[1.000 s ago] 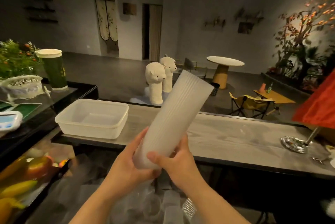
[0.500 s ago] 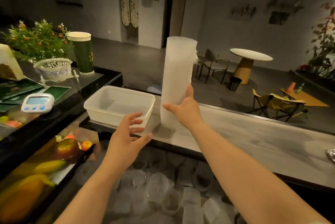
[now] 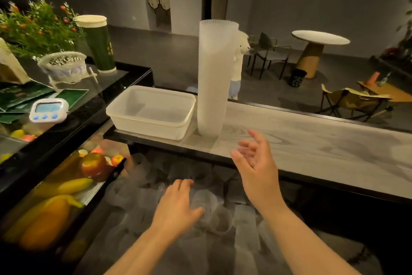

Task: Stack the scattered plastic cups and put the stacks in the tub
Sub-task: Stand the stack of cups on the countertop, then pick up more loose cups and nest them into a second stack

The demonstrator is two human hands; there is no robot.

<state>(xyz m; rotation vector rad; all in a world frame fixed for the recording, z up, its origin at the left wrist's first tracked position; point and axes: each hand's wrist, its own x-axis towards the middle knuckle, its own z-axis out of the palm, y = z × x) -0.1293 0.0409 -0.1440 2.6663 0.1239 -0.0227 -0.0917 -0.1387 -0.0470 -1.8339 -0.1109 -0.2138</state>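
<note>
Cup stack (image 3: pixel 213 78): stood upright near the worktop (image 3: pixel 312 141) front edge, just beside the tub (image 3: pixel 151 112).
Left hand (image 3: pixel 178 205): spread, nothing held, above loose cups (image 3: pixel 214 212).
Right hand (image 3: pixel 256 163): fingers relaxed, nothing held.

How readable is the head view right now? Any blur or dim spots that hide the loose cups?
Head view: dim, warm room light; the cup stack and tub on the counter read fairly sharp. The loose cups below lie in shadow, translucent and smeared, edges hard to separate. The right hand shows motion blur at the fingertips; the left hand is clearer. Wide-angle bending curves the counter edge.
</note>
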